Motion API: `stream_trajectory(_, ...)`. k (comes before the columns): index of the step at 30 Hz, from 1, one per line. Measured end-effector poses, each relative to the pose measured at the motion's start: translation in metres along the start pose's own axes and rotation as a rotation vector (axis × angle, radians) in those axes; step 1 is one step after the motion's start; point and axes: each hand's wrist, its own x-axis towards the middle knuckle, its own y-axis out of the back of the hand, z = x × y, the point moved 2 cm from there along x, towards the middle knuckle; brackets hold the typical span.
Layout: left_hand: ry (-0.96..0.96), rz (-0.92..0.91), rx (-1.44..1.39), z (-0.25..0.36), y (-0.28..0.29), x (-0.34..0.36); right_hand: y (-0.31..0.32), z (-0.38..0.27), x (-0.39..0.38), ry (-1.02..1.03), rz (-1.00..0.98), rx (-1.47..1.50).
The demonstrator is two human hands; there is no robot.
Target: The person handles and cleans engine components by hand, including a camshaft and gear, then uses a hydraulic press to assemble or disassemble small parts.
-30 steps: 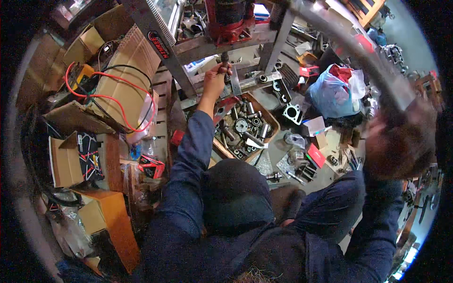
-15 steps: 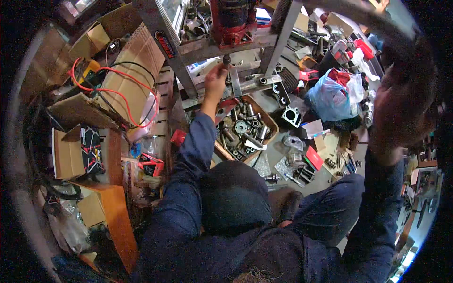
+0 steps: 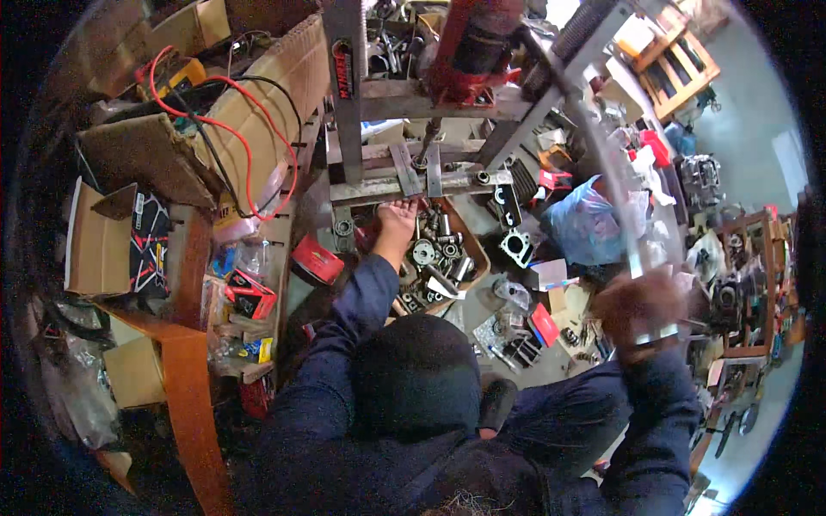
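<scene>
My right hand [image 3: 641,305], smeared by motion, is wrapped round a long metal jack handle [image 3: 621,202]. The bar slants up to the red bottle jack [image 3: 473,56] in a grey press frame [image 3: 346,112]. A thin metal shaft [image 3: 426,142] stands under the jack, between two steel plates [image 3: 406,169] laid across the press's lower beam [image 3: 366,189]. Just below these plates, my left hand [image 3: 397,225] is palm up with its fingers apart, and nothing shows in it. Beneath it lies a tray [image 3: 482,262] full of metal parts.
A cardboard box [image 3: 151,159] with red and black cables stands at the left. A red box [image 3: 317,260] lies by my left forearm. Right of the tray are an engine cylinder [image 3: 516,247], a blue plastic bag [image 3: 585,224] and scattered small parts. Wooden racks [image 3: 680,69] stand far right.
My left hand has left the shaft under the jack and dropped below the plates, palm up. My right hand has swung the handle down and inward. The view has shifted, showing more floor at right.
</scene>
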Motion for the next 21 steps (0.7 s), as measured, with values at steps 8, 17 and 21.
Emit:
stream_trajectory(8, -0.85, -0.346, 1.938, -0.004, 0.021, 0.066, -0.01, 0.071, -0.013, 0.16, 0.428, 0.776)
stream_trajectory(17, 0.16, -0.152, -0.075, -0.018, 0.038, 0.085, -0.009, -0.015, -0.019, 0.899, 0.54, 0.067)
stream_trajectory(21, -0.212, -0.363, 0.551, -0.019, 0.05, 0.102, 0.081, -0.007, -0.017, 0.215, 1.442, -0.876)
